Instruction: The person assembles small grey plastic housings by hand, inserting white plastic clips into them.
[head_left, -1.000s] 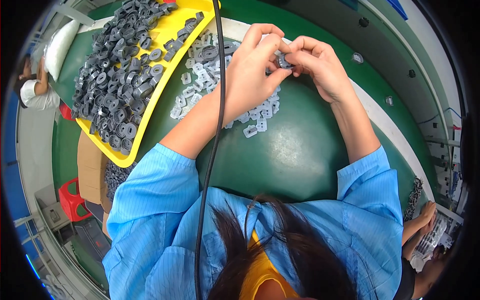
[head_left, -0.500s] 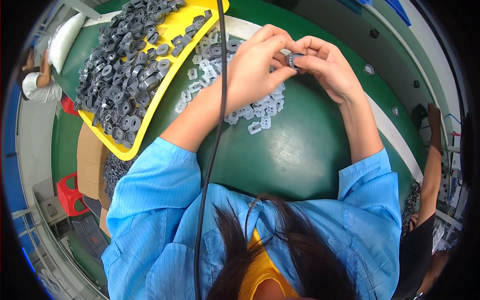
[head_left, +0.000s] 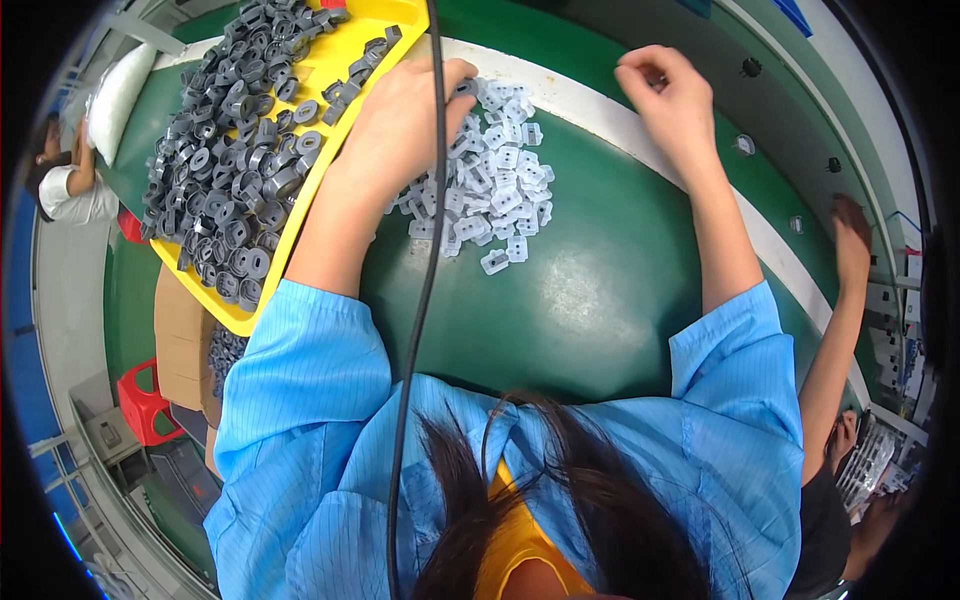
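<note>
My left hand (head_left: 405,115) is at the right edge of the yellow tray (head_left: 330,180), reaching to some grey plastic rings on the table. Its thumb and forefinger are apart, with a grey ring (head_left: 465,89) visible between them; the other fingers are partly hidden. Beside that hand spreads a pile of translucent plastic pieces (head_left: 505,190) with small dark slots. Over the pale strip at the table's far side, my right hand (head_left: 675,105) is raised, fingers curled in toward the thumb. Whether anything is inside its curled fingers cannot be made out.
Many grey rings (head_left: 225,165) fill the tray. A black cable (head_left: 420,300) hangs across the view in front of my left arm. A cardboard box (head_left: 182,335) and a red stool (head_left: 148,405) stand at left. Another person's arm (head_left: 845,300) reaches in at right.
My hands were together around a grey part and have come apart. The left moved left to the grey rings; the right moved right. No grey part shows in the right hand now.
</note>
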